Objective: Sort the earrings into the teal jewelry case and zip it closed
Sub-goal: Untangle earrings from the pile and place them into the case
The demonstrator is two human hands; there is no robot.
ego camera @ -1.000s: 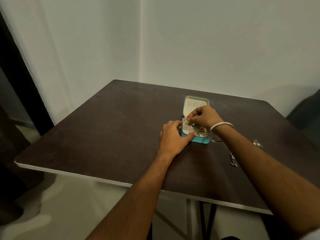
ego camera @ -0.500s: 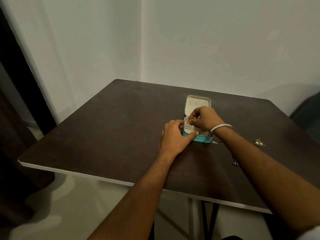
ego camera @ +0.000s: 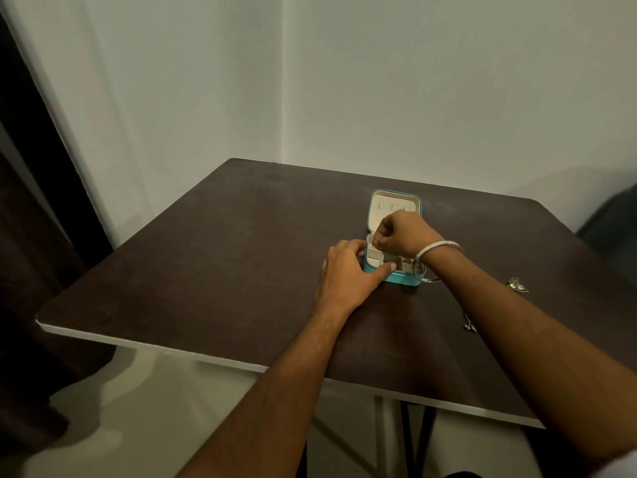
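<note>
A small teal jewelry case lies open on the dark table, its cream-lined lid tipped back. My left hand rests against the case's left side, thumb laid along its front edge. My right hand hovers over the back-left compartment, fingertips pinching a small gold earring. Another gold piece sits in a right compartment. Two loose earrings lie on the table to the right: a leaf-shaped one and a dangling silver one.
The dark table stands in a corner between two pale walls. Its near white edge runs below my forearms. A dark curtain hangs at the left and a dark chair back shows at far right.
My right hand has shifted slightly over the back-left compartment while still pinching the earring. My left hand has stayed against the case.
</note>
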